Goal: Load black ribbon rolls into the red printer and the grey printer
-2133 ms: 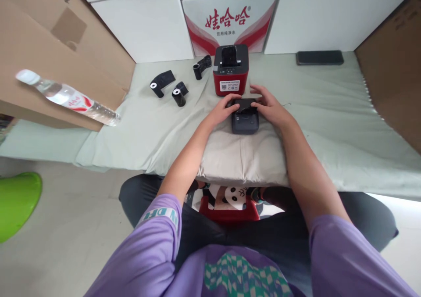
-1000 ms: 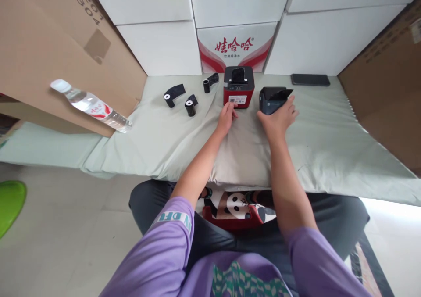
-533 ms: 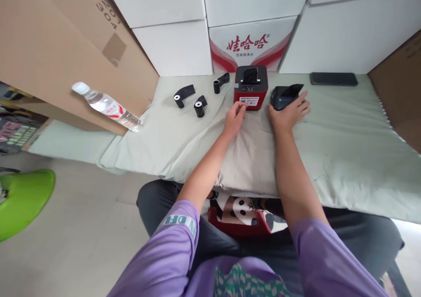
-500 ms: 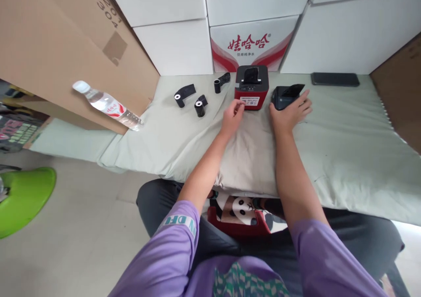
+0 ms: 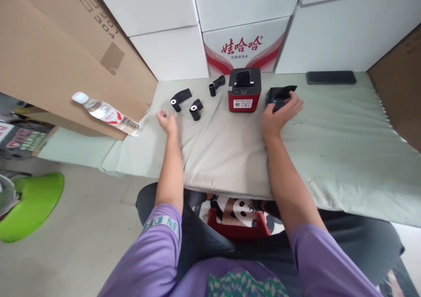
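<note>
My right hand [image 5: 279,112] rests against a small dark grey printer [image 5: 275,96] with its lid raised, fingers around its near side. To its left stands a red and black label printer [image 5: 244,90]. My left hand [image 5: 167,121] hovers open over the cloth, empty, just below and left of two black ribbon rolls [image 5: 180,98] [image 5: 195,109]. A third black roll [image 5: 215,85] lies beside the red printer.
A pale green cloth [image 5: 329,130] covers the low table. A water bottle [image 5: 105,112] lies at its left end against a cardboard box [image 5: 59,51]. A black phone [image 5: 330,77] lies at the back right. White cartons stand behind, and a green stool [image 5: 29,205] on the floor.
My left hand has swung left from the red printer to the black rolls. My right hand carried the grey printer from in front of me to the right of the red printer and stays on it.
</note>
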The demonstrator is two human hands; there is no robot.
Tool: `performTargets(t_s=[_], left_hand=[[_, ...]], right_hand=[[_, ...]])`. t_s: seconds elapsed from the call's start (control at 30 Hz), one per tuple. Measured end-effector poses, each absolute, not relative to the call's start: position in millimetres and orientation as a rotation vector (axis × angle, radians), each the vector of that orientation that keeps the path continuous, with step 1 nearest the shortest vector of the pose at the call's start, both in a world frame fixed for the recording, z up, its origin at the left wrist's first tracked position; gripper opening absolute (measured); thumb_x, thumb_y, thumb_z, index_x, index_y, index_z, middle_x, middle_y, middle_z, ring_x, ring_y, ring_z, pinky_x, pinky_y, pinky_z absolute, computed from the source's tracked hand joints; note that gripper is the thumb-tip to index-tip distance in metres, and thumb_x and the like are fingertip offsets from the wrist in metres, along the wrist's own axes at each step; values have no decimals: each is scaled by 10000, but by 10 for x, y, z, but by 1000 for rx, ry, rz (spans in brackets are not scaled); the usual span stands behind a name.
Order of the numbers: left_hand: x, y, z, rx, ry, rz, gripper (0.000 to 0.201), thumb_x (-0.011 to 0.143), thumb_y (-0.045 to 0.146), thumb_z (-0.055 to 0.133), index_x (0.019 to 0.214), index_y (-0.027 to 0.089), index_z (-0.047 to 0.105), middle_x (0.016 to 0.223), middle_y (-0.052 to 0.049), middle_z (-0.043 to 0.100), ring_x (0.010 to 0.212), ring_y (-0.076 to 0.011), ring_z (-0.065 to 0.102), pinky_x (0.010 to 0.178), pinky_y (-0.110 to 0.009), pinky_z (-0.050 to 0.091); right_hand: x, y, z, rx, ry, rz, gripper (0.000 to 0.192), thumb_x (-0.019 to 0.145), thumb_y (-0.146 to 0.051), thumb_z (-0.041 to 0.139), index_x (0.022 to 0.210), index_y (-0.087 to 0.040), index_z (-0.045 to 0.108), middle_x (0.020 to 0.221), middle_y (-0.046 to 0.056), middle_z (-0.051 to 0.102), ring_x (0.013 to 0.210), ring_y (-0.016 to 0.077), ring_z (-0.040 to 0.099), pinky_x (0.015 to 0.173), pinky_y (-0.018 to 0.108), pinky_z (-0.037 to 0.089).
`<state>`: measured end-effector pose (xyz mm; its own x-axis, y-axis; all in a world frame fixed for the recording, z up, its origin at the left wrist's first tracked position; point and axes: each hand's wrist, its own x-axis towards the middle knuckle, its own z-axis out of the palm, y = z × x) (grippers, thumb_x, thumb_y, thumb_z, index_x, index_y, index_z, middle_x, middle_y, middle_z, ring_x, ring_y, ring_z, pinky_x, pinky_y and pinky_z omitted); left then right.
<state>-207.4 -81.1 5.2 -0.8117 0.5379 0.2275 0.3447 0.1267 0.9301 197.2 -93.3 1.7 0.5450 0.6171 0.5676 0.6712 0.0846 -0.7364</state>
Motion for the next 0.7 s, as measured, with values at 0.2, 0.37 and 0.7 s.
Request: performTargets(t_s=[0.2,0.37,0.7], left_hand=[[-2069,-755,-43,1031,2170,1540,629,897,130,737,1478,190,502,1537,-144,663,1389,-265,671,1240,-413,495],[-2087,-761,-84,1082,2147,1516,669,909,162,728,1535,142,493,1600,-160,631,1442,-267,643,1283,-418,463],[-2154,-547,-49,1042,2187,1519,760,932,254,744,1620,170,431,1670,-155,559,1471,-255,619,1290,-378,450]], right_hand=[[2138,-811,-68,-1646,-810,-66,510,797,-119,517,1279,-281,489,1257,154,543,1232,366,606,1194,746,424],[2167,-808,-39,-1683,-707,21,544,726,-29,466,1232,-231,469,1184,127,531,1258,328,588,1227,681,405],[1946,-961,86,-1514,-1032,-16,471,766,-82,494,1211,-236,514,1116,91,519,1199,309,588,1163,640,465]])
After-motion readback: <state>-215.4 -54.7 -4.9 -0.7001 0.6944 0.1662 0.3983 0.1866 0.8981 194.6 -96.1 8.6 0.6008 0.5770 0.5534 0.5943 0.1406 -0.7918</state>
